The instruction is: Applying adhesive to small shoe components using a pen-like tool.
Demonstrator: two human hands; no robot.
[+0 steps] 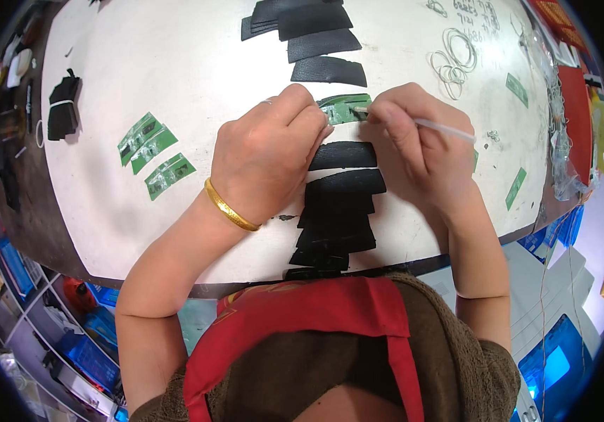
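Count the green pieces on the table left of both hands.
3: the far piece, the middle piece overlapping it, and the near piece closest to the person. Others may be hidden underneath.

Handwriting (476, 22) incl. nos., on wht. tabletop (196, 77), far R.

In the upper centre, the left hand (266, 151) steadies a green piece (341, 112); the right hand (428, 141) holds a white stick (449, 131), tip at it. Black strips (328, 71) lie above and below, pale loops (454, 56) upper right.
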